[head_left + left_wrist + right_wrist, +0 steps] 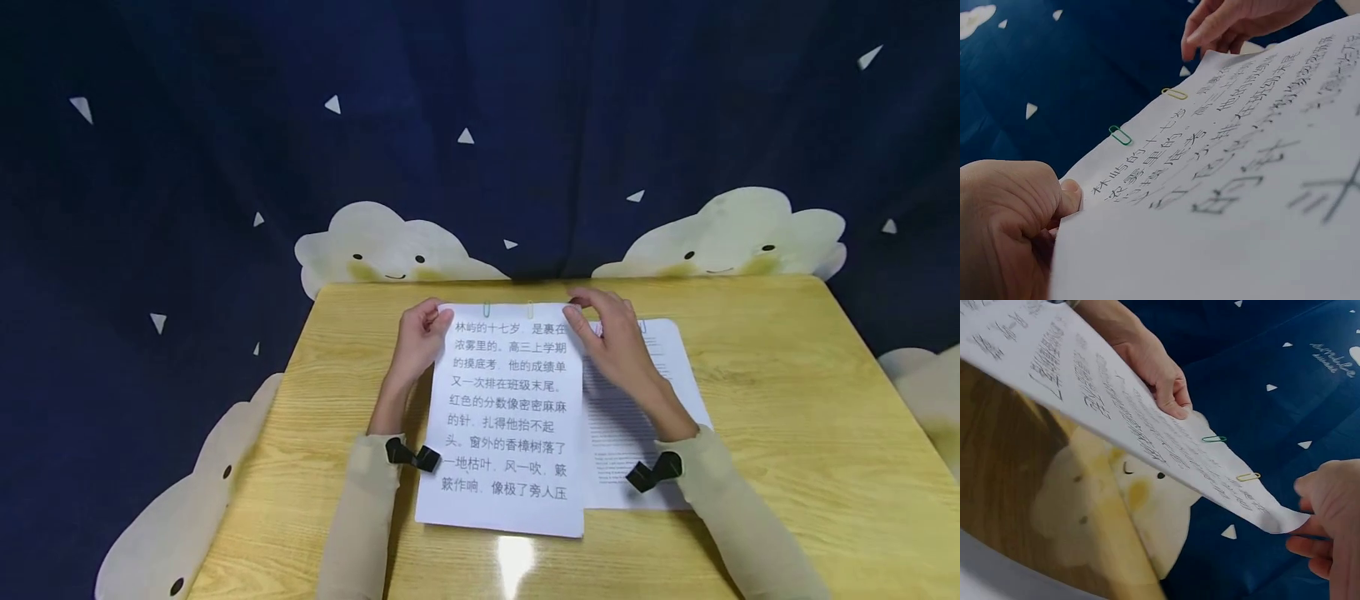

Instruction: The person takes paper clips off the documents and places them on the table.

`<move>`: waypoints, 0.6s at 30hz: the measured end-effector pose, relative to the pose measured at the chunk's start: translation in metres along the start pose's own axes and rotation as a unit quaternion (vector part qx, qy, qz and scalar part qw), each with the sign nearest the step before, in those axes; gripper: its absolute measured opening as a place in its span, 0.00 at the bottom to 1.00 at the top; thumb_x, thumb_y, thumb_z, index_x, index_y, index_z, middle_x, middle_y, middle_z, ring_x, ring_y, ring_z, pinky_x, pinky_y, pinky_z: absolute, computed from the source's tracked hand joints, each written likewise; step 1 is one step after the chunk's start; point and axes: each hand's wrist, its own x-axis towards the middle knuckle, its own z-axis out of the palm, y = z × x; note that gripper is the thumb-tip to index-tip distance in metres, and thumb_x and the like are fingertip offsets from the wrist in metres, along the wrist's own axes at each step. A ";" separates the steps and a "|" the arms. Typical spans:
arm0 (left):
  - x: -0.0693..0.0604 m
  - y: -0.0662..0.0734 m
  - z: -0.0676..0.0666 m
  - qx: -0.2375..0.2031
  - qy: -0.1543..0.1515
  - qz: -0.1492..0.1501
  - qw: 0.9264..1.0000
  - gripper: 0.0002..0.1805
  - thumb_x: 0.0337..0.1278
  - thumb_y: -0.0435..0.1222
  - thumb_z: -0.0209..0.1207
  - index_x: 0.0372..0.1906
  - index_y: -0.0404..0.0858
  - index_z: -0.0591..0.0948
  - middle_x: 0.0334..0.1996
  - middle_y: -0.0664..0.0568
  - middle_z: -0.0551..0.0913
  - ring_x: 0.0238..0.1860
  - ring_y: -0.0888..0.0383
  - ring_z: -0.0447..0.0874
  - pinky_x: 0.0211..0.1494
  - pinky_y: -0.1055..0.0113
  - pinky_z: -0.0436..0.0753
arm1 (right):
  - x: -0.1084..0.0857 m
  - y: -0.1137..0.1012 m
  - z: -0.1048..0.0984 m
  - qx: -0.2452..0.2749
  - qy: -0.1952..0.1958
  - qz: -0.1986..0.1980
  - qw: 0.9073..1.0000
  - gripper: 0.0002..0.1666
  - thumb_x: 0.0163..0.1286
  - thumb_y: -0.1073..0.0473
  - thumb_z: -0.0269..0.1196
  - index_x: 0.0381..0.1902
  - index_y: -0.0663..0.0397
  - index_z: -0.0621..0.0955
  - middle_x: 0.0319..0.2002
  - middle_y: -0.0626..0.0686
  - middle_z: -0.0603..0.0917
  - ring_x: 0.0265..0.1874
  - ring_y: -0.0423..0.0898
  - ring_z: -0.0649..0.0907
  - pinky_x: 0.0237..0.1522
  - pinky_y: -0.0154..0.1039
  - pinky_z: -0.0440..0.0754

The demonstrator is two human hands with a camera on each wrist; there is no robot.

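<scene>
Between both hands, a printed paper stack already bears a green paper clip and yellow paper clip, not yet laid flat; the left hand pinches one corner, the right hand loosely touches the other.

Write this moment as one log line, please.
left hand: pinches printed paper, upper-left corner | right hand: touches upper-right corner | green clip, yellow clip: top edge
</scene>
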 end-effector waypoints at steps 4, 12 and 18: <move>-0.004 0.008 0.007 -0.018 -0.008 0.002 1.000 0.08 0.76 0.29 0.57 0.45 0.29 0.85 0.27 0.45 0.82 0.20 0.59 0.71 0.22 0.72 0.66 | 0.001 -0.004 -0.009 -0.011 -0.015 -0.016 1.000 0.16 0.76 0.58 0.66 0.57 0.59 0.84 0.54 0.59 0.87 0.57 0.57 0.80 0.59 0.57 0.66; -0.010 0.021 0.022 -0.047 -0.024 0.035 0.998 0.08 0.75 0.26 0.56 0.45 0.25 0.84 0.24 0.39 0.76 0.18 0.63 0.65 0.21 0.73 0.62 | 0.004 -0.005 -0.015 -0.016 -0.015 -0.033 0.999 0.13 0.72 0.62 0.69 0.53 0.58 0.87 0.50 0.58 0.89 0.54 0.56 0.79 0.57 0.56 0.66; -0.013 0.021 0.036 -0.047 -0.024 0.041 0.998 0.08 0.75 0.27 0.57 0.45 0.26 0.85 0.22 0.43 0.75 0.16 0.62 0.64 0.19 0.72 0.60 | 0.004 -0.004 -0.019 -0.026 -0.012 -0.033 0.999 0.10 0.73 0.61 0.69 0.49 0.57 0.89 0.47 0.56 0.89 0.53 0.55 0.79 0.56 0.54 0.66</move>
